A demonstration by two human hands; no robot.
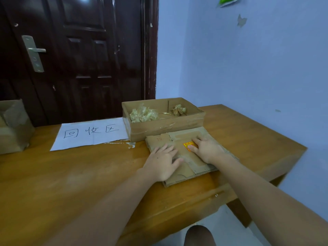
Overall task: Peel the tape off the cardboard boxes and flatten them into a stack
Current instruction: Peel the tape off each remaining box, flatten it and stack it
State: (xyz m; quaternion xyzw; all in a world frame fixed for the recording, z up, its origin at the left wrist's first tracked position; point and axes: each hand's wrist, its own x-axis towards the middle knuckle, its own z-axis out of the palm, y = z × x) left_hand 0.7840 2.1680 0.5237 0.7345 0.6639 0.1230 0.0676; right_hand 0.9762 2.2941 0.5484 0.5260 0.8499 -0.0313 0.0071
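A flattened cardboard box [184,157] with a red and yellow sticker [188,145] lies on the wooden table [88,174], just in front of an open cardboard tray. My left hand [162,162] presses flat on its near left part, fingers spread. My right hand [206,150] presses flat on its right part, fingertips at the sticker. More cardboard edges show underneath at the near corner. The open tray [159,128] holds crumpled wads of peeled tape [143,114].
A white paper sheet [90,133] with handwritten characters lies left of the tray. A taped cardboard box [14,128] stands at the table's far left edge. A dark door is behind, a blue wall to the right. The table's right edge drops off near my right forearm.
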